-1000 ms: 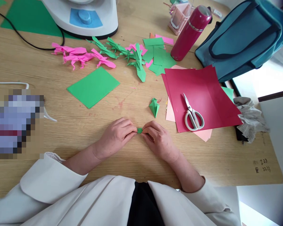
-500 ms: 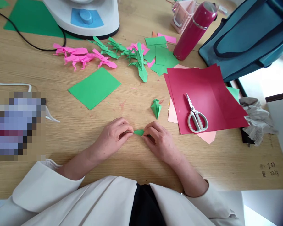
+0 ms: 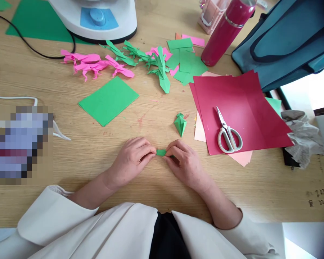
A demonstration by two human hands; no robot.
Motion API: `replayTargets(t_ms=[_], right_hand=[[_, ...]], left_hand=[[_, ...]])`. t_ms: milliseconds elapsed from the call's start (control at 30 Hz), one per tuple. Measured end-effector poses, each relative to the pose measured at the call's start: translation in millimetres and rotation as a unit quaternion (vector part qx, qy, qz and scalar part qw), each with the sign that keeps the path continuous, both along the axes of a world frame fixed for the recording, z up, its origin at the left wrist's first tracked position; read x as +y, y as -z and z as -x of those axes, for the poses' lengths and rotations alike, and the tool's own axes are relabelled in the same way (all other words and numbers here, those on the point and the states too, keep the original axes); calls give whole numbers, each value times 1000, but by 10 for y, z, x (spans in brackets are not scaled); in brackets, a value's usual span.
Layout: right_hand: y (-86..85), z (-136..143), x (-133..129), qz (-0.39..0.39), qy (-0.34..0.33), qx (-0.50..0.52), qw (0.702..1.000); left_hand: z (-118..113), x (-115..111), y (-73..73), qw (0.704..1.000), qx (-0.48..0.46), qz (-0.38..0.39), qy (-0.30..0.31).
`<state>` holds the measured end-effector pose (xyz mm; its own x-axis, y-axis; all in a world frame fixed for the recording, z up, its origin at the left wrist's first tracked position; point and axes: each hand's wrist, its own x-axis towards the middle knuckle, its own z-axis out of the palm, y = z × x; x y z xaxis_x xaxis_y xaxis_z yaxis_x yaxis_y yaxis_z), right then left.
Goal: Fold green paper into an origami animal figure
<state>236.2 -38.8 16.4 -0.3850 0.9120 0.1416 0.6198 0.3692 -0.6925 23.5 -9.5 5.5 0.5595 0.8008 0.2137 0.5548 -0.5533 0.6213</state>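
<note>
Between my fingertips is a small piece of folded green paper, its ends covered by my fingers. My left hand pinches its left end, thumb against forefinger. My right hand pinches the right end the same way. Just beyond my right hand lies a small folded green paper piece with a pointed tip. Further off to the left lies a flat green paper stack. Behind it are several pink origami figures and green origami figures.
White-handled scissors rest on red paper sheets at right. Behind stand a magenta bottle, a pink holder and a blue bag. A white appliance base is at the back; a blurred phone-like object lies left.
My left hand has shifted slightly right and the green paper between my fingers shows a wider face. The view has moved a little; both hands keep their pinch.
</note>
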Motion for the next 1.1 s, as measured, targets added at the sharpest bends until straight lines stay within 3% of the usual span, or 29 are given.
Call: replayTargets(t_ms=[1100], right_hand=[[15,123,-19,10,73,-52,996]], left_hand=[[-19,-64,0,997,61,-45,-12]])
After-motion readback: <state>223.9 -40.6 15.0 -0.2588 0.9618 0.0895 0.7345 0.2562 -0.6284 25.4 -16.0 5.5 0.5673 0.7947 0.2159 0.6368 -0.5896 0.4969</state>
